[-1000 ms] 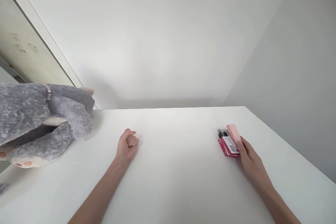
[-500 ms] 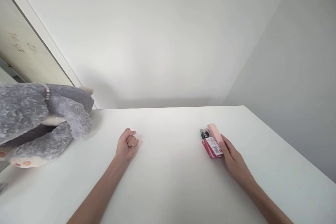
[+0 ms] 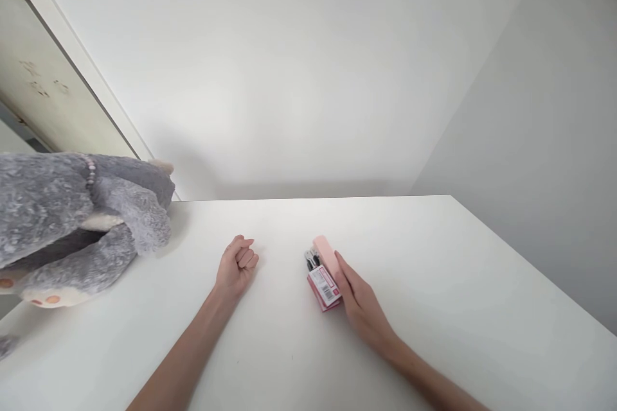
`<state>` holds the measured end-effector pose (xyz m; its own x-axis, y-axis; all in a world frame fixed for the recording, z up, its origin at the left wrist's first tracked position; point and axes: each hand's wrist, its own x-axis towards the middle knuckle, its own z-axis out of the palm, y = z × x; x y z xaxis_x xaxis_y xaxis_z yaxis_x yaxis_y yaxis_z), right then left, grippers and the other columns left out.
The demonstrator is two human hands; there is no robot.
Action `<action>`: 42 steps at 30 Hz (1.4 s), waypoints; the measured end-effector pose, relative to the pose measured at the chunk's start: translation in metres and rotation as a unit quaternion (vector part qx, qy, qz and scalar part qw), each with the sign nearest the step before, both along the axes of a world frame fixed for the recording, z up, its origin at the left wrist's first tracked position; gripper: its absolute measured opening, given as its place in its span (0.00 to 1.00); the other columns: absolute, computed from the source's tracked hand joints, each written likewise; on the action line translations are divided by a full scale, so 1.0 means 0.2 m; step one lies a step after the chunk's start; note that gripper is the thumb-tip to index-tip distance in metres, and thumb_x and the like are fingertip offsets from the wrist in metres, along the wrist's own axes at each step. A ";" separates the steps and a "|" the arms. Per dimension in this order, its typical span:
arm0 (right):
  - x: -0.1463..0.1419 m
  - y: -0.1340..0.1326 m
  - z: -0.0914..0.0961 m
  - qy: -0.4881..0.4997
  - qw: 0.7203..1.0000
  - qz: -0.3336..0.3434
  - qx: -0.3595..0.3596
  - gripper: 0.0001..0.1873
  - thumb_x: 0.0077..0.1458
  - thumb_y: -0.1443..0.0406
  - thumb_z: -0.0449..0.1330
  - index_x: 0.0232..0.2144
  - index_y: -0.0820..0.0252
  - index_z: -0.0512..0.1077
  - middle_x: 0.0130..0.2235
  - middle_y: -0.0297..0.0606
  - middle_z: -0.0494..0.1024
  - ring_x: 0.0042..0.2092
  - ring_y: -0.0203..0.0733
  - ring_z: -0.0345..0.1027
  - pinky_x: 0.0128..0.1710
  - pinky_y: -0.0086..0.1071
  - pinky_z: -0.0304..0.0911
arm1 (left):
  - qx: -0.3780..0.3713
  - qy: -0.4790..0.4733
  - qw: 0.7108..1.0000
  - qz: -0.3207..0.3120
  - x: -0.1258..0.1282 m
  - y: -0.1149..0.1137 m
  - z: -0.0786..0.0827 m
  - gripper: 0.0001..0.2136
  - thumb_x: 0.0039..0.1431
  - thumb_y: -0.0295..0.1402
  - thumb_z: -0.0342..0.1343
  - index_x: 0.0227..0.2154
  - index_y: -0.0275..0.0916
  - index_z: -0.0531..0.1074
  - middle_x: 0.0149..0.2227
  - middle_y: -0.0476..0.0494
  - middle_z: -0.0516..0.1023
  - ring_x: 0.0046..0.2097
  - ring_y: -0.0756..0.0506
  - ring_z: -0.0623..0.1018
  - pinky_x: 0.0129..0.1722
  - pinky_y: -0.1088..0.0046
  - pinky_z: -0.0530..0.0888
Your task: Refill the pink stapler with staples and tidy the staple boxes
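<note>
My left hand [image 3: 240,264] rests on the white table [image 3: 270,347], its fingers curled into a loose fist with nothing showing in it. To its right, my right hand [image 3: 359,298] is closed round a small bundle. In that bundle are a long pink bar-shaped case [image 3: 326,258], a red-and-white box [image 3: 324,287] with a barcode label, and small black-and-silver pieces [image 3: 312,259] whose kind I cannot make out. The thumb lies over the pink case; the other fingers are mostly hidden behind it.
A large grey plush toy [image 3: 120,205] with a bead string lies at the table's left side. Behind the table rises a white wall [image 3: 299,77], and a grey wall [image 3: 544,141] stands to the right. A pale door panel [image 3: 53,83] shows at the far left.
My right hand has moved left across the table with the pink case, box and small pieces, closer to my left hand. The left hand stays in its fist.
</note>
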<state>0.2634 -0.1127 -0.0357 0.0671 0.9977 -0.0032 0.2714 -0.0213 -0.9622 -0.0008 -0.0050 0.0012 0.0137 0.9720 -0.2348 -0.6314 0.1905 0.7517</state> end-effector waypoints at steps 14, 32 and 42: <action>-0.05 0.16 0.01 0.089 0.996 0.029 0.003 0.34 0.68 0.43 0.52 0.69 0.50 0.66 0.72 0.36 0.64 0.74 0.51 0.53 0.75 0.49 0.48 | 0.035 -0.059 0.997 -0.021 0.01 -0.01 0.01 0.21 0.53 0.26 0.61 0.21 0.40 0.49 0.20 0.58 0.45 0.20 0.55 0.48 0.18 0.74 0.53; -0.06 0.23 0.00 0.058 0.997 0.044 0.038 0.28 0.70 0.46 0.50 0.63 0.50 0.71 0.67 0.37 0.71 0.69 0.49 0.63 0.70 0.47 0.58 | 0.076 0.039 0.993 -0.087 0.05 -0.03 0.01 0.20 0.55 0.31 0.62 0.21 0.40 0.52 0.20 0.58 0.48 0.22 0.54 0.47 0.19 0.76 0.55; -0.06 0.19 0.03 0.030 0.997 0.040 0.053 0.28 0.69 0.46 0.50 0.62 0.50 0.72 0.65 0.39 0.74 0.66 0.51 0.66 0.66 0.47 0.62 | 0.111 0.118 0.977 -0.142 0.09 -0.02 -0.01 0.20 0.56 0.34 0.62 0.22 0.40 0.53 0.20 0.58 0.47 0.22 0.55 0.47 0.20 0.76 0.51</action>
<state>0.2517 -0.0738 -0.0295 -0.0090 0.9948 0.1016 0.2091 0.1013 -0.9726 0.0181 -0.0098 -0.0001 0.2605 0.9643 -0.0484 -0.3804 0.1486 0.9128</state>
